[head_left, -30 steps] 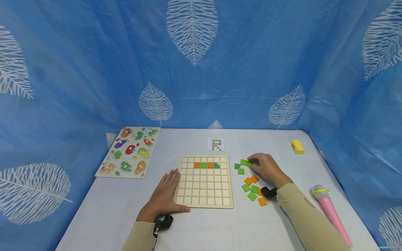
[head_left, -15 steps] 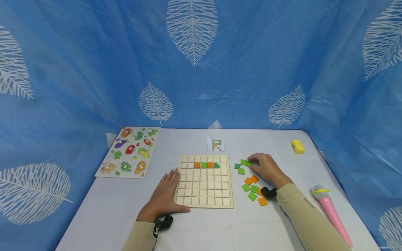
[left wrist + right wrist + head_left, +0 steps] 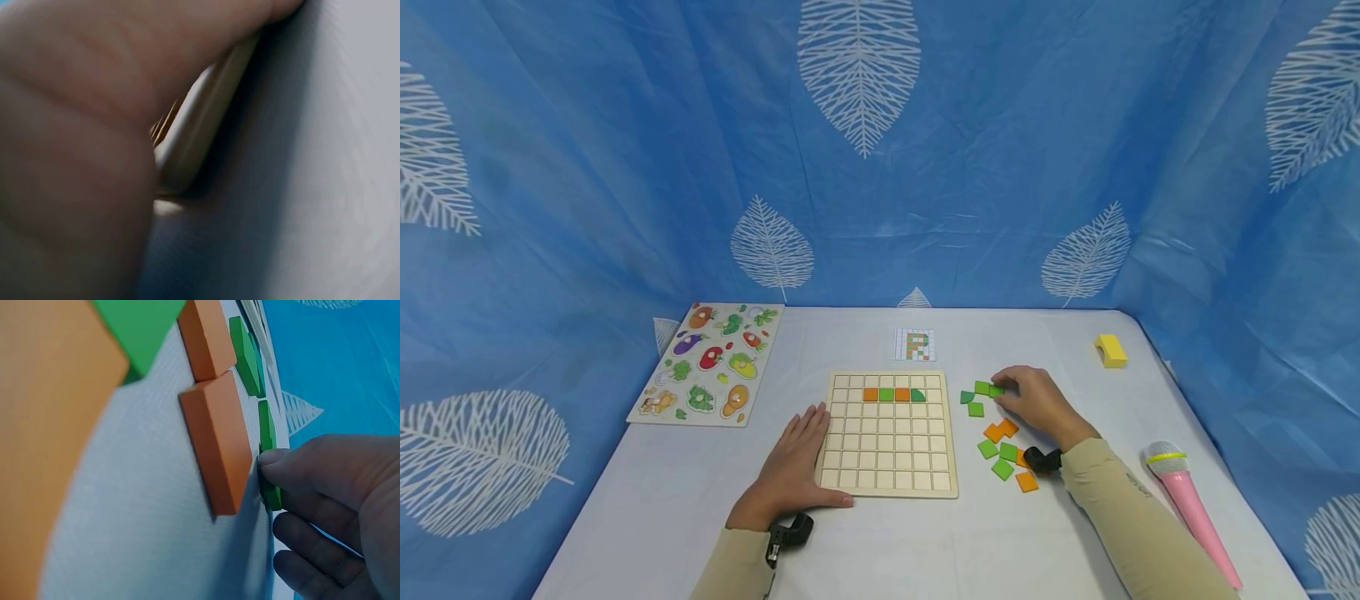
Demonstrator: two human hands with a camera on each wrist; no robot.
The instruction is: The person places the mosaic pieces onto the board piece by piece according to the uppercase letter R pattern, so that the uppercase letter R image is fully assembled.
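My left hand [image 3: 790, 471] lies with straight fingers along the left edge of a wooden grid board [image 3: 876, 444], its thumb at the front corner. Set in one row of the board are an orange square tile [image 3: 870, 395], a green one, another orange one and a dark green quarter-round tile [image 3: 917, 396]. On the right, my right hand [image 3: 1037, 400] pinches a green square tile [image 3: 270, 490] between thumb and fingers, low at the table. Another green tile [image 3: 982, 387] touches it. The left wrist view is mostly filled by the hand, with the board's edge [image 3: 200, 119] behind.
Loose orange tiles [image 3: 1027, 482] and green tiles [image 3: 1002, 469] lie near the right wrist. A small pattern card [image 3: 898, 346] is behind the board. A vegetable puzzle [image 3: 730, 412] sits at left, a yellow block [image 3: 1111, 352] and pink microphone [image 3: 1198, 517] at right.
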